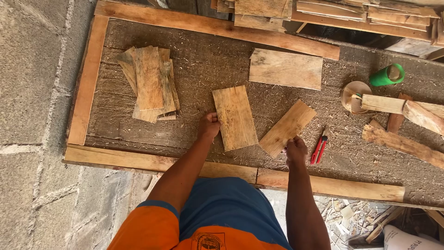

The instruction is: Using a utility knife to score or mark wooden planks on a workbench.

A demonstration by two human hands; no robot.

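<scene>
Two hands down on a sawdust-covered workbench [208,69], seen from above. Left hand [209,126] curled at the left edge of an upright rectangular plank [235,118] lying flat near bench centre — fingers closed against that edge, touching it. Right hand [296,150] pinched on the near corner of a second plank [287,128], tilted diagonally, just right of the first; fingers grasping that corner. Planks close together, not quite touching as far as could be told.

Loose stack of similar thin boards [150,83] fanned out on the left part of the bench, well apart from both hands. Wider flat board [286,68] lay farther back, beyond the two held planks. Red-handled pliers [319,147] just right of the right hand, not touched. Round wooden spool-like piece [354,95] and green cylinder [387,75] at right rear. Rough wood offcuts [402,143] piled along the right side. Bench framed by wooden rails [88,78] — left, back and front. More stacked slats [351,11] past the back rail. Concrete block wall [32,69] at left. Orange and blue shirt [208,217] at bottom of view.
</scene>
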